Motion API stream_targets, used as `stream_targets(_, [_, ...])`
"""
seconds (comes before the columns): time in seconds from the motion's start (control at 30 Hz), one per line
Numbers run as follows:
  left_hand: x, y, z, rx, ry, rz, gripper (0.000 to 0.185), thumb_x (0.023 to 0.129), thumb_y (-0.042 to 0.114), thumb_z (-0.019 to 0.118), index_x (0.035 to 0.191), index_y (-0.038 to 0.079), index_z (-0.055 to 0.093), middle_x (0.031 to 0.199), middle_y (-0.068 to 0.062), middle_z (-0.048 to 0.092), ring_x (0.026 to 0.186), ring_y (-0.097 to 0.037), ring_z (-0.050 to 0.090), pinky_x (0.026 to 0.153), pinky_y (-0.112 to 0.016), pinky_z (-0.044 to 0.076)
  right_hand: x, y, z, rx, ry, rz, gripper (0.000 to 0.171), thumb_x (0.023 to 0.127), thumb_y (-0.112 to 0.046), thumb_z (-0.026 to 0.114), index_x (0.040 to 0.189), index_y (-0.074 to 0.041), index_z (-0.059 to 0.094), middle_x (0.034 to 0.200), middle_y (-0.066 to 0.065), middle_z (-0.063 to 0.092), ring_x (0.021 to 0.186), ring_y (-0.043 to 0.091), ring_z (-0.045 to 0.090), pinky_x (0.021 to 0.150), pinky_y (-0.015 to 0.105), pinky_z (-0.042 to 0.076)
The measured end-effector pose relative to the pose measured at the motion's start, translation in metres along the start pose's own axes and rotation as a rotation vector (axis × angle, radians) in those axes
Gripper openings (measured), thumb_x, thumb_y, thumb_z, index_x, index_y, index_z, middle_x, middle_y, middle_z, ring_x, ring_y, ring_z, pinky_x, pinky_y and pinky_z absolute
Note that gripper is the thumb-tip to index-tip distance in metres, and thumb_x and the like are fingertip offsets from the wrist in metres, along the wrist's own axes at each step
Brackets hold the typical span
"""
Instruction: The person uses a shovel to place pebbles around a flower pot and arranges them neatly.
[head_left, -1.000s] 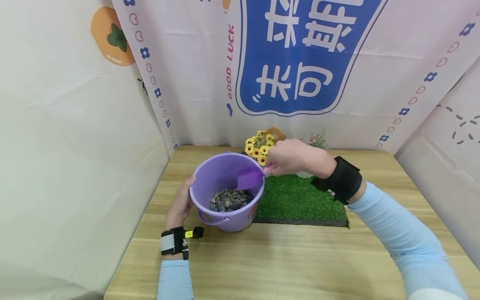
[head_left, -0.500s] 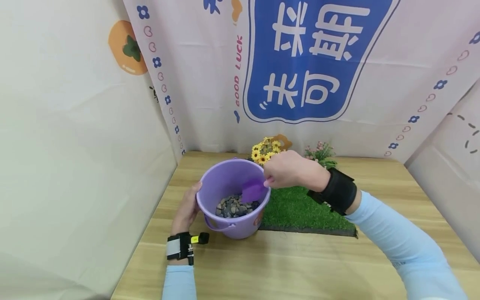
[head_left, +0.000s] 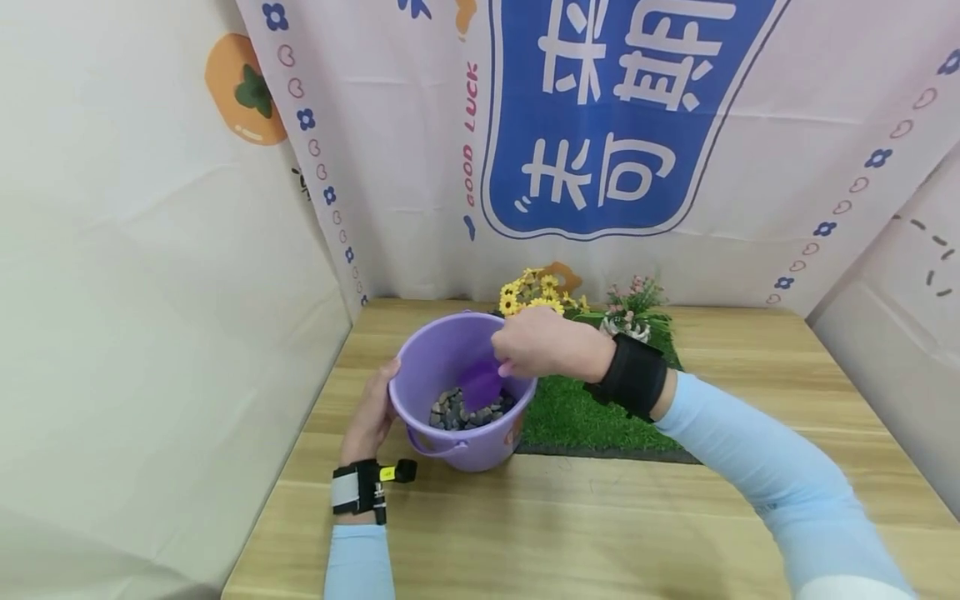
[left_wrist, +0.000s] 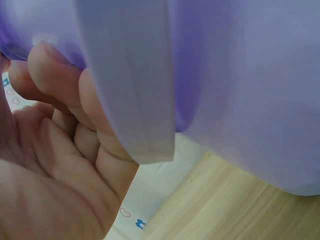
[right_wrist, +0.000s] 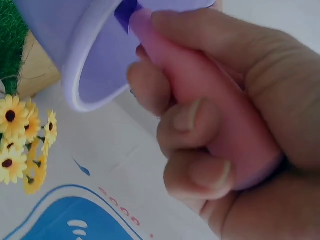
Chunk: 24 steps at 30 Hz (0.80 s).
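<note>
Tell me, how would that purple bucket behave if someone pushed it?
The purple bucket would probably slide rather than tip, since stones lie low inside it. Its smooth, glossy wall suggests plastic that may flex slightly and feel slick. A push might also meet resistance, as the left hand holds its rim.

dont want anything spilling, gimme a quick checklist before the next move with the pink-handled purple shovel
1. Right grip curled round the rounded pink handle: ok
2. Left grip on the side of the round purple plastic bucket: ok
3. Flat purple blade inside the bucket: ok
4. Small grey-brown stones loaded on the blade: cannot tell
5. Yellow dark-centred flowers apart from the right grip: ok, right wrist view shows a gap
</note>
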<state>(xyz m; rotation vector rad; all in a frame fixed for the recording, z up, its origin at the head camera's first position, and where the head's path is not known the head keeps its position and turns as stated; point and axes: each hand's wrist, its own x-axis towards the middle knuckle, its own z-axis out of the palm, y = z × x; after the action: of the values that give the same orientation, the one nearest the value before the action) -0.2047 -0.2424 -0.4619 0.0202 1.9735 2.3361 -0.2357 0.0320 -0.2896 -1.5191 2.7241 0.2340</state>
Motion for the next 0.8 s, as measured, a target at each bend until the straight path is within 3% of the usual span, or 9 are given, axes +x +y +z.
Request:
stream_targets(0.27, [-0.007, 0.006, 0.006, 0.016, -0.011, 0.019, 0.048, 0.100, 0.034, 0.031, 0.130, -0.001, 0.046, 0.119, -0.031, 0.050, 0.100, -0.039, 0.057, 0.077, -0.041, 0.051, 0.016, -0.007, 0.007, 0.013, -0.188, 0.044, 0.024, 0.083, -0.030, 0.068, 0.067, -0.019, 0.053, 0.061, -0.006, 0.047, 0.057, 0.010, 0.045, 0.053, 0.023, 0.039])
stream_targets(0.47, [-0.010, 0.010, 0.008, 0.025, -0.001, 0.021, 0.049, 0.100, 0.034, 0.031, 0.131, -0.002, 0.045, 0.118, -0.031, 0.050, 0.096, -0.035, 0.058, 0.072, -0.037, 0.051, 0.021, -0.008, 0.015, 0.019, -0.184, 0.028, 0.031, 0.083, -0.032, 0.068, 0.063, -0.020, 0.048, 0.059, -0.006, 0.040, 0.057, 0.010, 0.040, 0.052, 0.023, 0.035])
stream_targets(0.67, [-0.010, 0.012, 0.008, 0.038, -0.017, 0.026, 0.050, 0.100, 0.035, 0.031, 0.133, 0.000, 0.043, 0.124, -0.034, 0.044, 0.102, -0.040, 0.055, 0.077, -0.040, 0.051, 0.025, -0.013, 0.022, -0.074, -0.201, 0.031, 0.024, 0.082, -0.031, 0.069, 0.070, -0.018, 0.054, 0.066, -0.005, 0.052, 0.062, 0.012, 0.049, 0.055, 0.025, 0.043])
stream_targets(0.8, [-0.008, 0.012, 0.009, 0.042, -0.017, 0.035, 0.049, 0.100, 0.035, 0.031, 0.132, 0.001, 0.045, 0.124, -0.034, 0.045, 0.105, -0.043, 0.052, 0.079, -0.042, 0.050, 0.027, -0.017, 0.023, -0.121, -0.190, 0.014, 0.017, 0.082, -0.022, 0.068, 0.072, -0.017, 0.056, 0.068, -0.003, 0.054, 0.063, 0.013, 0.050, 0.057, 0.026, 0.046])
